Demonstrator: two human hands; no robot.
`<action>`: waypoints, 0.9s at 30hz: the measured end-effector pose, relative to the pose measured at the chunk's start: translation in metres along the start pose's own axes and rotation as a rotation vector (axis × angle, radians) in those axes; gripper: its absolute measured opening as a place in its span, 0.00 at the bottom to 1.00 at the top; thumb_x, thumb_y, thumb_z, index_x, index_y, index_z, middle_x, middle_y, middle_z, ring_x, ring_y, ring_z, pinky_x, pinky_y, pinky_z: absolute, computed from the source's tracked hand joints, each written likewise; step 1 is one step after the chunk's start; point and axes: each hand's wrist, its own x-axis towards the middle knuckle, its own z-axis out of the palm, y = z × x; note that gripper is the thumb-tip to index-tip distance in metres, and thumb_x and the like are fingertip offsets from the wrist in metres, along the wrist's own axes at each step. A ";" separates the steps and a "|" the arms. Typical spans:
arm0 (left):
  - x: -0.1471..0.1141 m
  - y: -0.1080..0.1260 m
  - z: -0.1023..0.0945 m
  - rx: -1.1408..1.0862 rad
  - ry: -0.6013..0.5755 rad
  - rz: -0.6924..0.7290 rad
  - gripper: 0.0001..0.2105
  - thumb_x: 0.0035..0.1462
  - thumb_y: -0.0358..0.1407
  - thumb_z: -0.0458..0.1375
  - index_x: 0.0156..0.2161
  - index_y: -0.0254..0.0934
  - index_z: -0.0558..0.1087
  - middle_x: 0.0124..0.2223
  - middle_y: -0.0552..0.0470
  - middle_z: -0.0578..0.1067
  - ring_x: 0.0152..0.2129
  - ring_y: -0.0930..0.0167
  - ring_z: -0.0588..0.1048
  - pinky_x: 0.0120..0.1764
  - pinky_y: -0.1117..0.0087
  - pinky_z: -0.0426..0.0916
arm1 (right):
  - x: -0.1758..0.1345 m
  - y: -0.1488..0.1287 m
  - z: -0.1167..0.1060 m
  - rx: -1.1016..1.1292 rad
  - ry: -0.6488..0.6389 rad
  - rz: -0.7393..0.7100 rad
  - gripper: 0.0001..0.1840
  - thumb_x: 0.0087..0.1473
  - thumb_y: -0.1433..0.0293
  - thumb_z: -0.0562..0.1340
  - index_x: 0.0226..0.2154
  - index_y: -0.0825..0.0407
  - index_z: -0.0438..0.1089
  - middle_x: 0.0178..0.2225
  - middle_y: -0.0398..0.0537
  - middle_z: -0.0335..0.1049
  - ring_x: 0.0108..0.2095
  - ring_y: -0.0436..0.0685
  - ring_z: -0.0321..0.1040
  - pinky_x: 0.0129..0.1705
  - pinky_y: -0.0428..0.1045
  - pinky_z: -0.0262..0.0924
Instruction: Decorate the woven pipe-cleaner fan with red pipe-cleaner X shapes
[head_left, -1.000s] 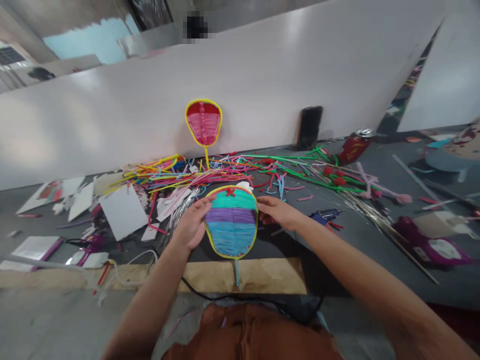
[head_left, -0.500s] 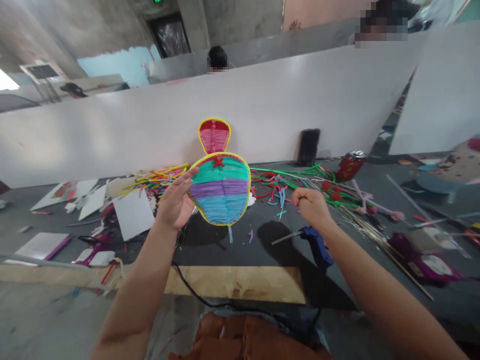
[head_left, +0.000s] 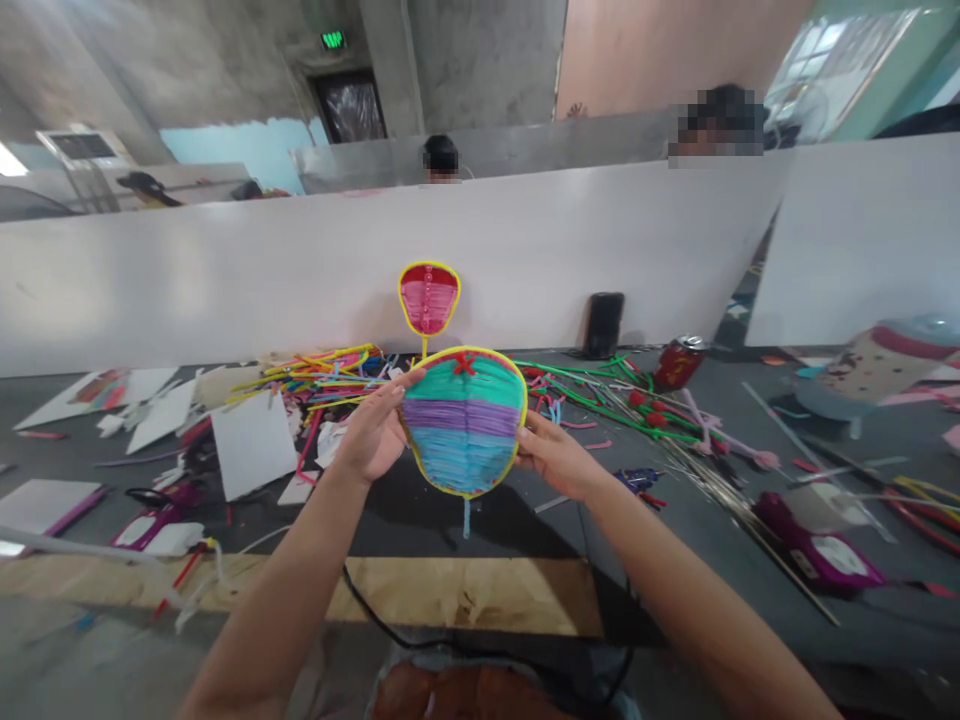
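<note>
Upright over the table, a fan-shaped pipe-cleaner craft (head_left: 465, 440) is held between my two hands. It has green, purple and blue bands, a yellow rim, a small red bow at the top and a short blue stem below. My left hand (head_left: 379, 425) grips its left edge, fingers partly behind it. On the right edge, my right hand (head_left: 555, 455) is closed with the fingertips at the rim. Behind it, a smaller pink and red fan-shaped craft (head_left: 428, 300) with a yellow rim stands in front of the white board. A blue glue gun (head_left: 637, 480) lies right of my right hand, partly hidden.
Pipe cleaners (head_left: 315, 375) in many colours lie along the back. A black phone (head_left: 604, 325) leans against the white partition (head_left: 225, 270), near a red can (head_left: 680, 362). White cards (head_left: 253, 445) are at left, a purple device (head_left: 817, 545) at right. People sit beyond the partition.
My right hand has moved left from above the glue gun and taken hold of the craft's right edge. The view has tilted up, and the craft now sits lower, clear of the small fan's stem.
</note>
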 end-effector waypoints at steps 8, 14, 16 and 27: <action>0.000 -0.022 -0.002 0.048 0.052 0.026 0.16 0.51 0.43 0.60 0.45 0.39 0.72 0.46 0.48 0.75 0.42 0.66 0.74 0.41 0.68 0.67 | -0.013 0.015 0.008 0.220 0.193 0.063 0.16 0.42 0.61 0.70 0.34 0.50 0.71 0.31 0.42 0.78 0.33 0.57 0.75 0.36 0.53 0.70; -0.012 -0.046 -0.036 0.664 0.289 0.132 0.13 0.52 0.47 0.57 0.37 0.40 0.75 0.32 0.48 0.78 0.37 0.62 0.74 0.40 0.66 0.65 | -0.024 0.010 -0.009 0.225 0.351 -0.015 0.17 0.42 0.61 0.70 0.35 0.48 0.70 0.34 0.42 0.78 0.36 0.59 0.75 0.37 0.56 0.71; -0.016 -0.048 -0.043 0.927 0.275 0.196 0.09 0.50 0.43 0.59 0.33 0.42 0.76 0.27 0.48 0.78 0.39 0.58 0.74 0.47 0.61 0.61 | -0.027 0.009 -0.018 0.201 0.389 -0.029 0.17 0.44 0.60 0.68 0.37 0.47 0.69 0.35 0.43 0.78 0.38 0.60 0.75 0.38 0.57 0.71; -0.047 -0.058 -0.001 1.293 -0.080 0.215 0.35 0.55 0.52 0.52 0.64 0.36 0.51 0.66 0.35 0.50 0.63 0.56 0.48 0.60 0.51 0.46 | -0.035 0.003 -0.030 0.168 0.498 -0.058 0.20 0.49 0.56 0.63 0.44 0.45 0.68 0.45 0.44 0.75 0.46 0.61 0.71 0.42 0.58 0.70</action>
